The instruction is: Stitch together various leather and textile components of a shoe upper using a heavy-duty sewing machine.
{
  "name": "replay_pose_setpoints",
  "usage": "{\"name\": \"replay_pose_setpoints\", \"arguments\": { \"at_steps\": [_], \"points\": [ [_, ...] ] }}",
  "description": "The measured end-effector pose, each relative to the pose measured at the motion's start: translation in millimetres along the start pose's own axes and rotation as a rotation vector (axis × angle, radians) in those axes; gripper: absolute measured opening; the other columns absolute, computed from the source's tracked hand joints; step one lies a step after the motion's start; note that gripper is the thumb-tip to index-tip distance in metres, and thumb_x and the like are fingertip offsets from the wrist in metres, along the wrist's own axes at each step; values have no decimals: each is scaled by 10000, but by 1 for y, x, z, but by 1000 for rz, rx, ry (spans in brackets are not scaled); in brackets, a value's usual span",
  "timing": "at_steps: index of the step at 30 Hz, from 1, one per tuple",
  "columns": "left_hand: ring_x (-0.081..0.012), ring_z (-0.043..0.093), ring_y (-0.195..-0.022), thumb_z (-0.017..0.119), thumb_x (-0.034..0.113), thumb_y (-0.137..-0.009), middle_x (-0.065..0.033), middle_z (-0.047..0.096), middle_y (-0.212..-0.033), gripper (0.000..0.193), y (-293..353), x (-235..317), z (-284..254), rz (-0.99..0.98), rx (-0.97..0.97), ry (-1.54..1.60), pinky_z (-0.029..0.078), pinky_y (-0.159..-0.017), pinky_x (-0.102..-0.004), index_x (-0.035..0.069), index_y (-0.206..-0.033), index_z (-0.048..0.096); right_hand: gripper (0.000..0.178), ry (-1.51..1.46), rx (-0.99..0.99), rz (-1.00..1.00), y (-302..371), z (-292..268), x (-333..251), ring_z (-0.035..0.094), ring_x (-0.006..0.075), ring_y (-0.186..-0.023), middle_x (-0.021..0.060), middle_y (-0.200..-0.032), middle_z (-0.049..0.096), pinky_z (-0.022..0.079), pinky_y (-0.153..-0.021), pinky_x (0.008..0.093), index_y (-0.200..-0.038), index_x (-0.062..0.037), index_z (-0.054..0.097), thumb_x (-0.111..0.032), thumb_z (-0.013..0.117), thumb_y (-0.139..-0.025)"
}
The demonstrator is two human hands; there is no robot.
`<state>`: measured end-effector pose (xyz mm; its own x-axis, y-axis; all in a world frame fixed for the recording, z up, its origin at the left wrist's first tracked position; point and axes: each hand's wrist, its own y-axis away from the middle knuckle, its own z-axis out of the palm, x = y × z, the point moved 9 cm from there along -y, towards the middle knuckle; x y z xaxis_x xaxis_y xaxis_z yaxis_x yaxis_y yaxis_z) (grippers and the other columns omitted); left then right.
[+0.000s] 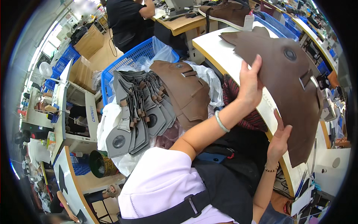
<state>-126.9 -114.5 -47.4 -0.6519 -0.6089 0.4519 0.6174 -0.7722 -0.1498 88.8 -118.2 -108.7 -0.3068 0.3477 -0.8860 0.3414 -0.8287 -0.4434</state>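
I've got the brown panel (287,86) tilted over the worktop (214,44), near its wood-trimmed edge. My right hand (279,143) pinches the panel's lower side; left hand (250,84) is higher up, thumb and finger spread, can't tell if it's gripping tbh. Brown shoe (227,15) sits by the worktop's far end.

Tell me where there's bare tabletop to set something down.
White tabletop shows bare between its yellow edge, the brown shoe, the held brown panel and the left hand. A narrower strip shows between that hand and the right hand. The blue basket is crowded with grey pieces; tabletop beneath the panel is hidden.
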Motion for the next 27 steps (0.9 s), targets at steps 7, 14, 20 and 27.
{"name": "replay_pose_setpoints", "arguments": {
  "at_steps": [7, 14, 20, 27],
  "points": [
    [-221, 615, -1041, 570, 162, -954, -105, 630, -1119, 279, -91, 141, -34, -96, -73, -375, 507, -917, -404, 26, -1196, 543, 436, 632, -251, -37, -21, 48, -5, 586, 229, -1132, 187, -1253, 603, 420, -1007, 332, -1385, 50, 421, -123, 468, -988],
    [-219, 654, -945, 589, 94, -931, -119, 658, -1078, 254, -114, 263, -181, -109, 282, -950, 545, -836, -378, -29, -1153, 581, 328, -121, -301, 188, -29, 64, -13, 708, 216, -796, 182, -1035, 686, 561, -708, 264, -1264, 29, 554, -147, 413, -1025],
    [-227, 657, -956, 744, 175, -838, -149, 655, -1076, 433, -71, 303, -296, -515, 554, -1636, 571, -724, -338, -82, -1151, 592, 279, -17, -330, 355, -27, 57, -2, 690, 156, -728, 123, -932, 695, 545, -647, 234, -1182, 14, 611, -141, 455, -1011],
    [-288, 709, -787, 828, 280, -724, -207, 691, -816, 458, -92, 297, -282, -711, 133, -2315, 566, -617, -369, -92, -933, 659, 258, 71, -388, 380, -27, 62, -7, 680, 139, -755, 112, -947, 695, 536, -655, 223, -1168, 6, 618, -121, 466, -1004]
  ]
}}
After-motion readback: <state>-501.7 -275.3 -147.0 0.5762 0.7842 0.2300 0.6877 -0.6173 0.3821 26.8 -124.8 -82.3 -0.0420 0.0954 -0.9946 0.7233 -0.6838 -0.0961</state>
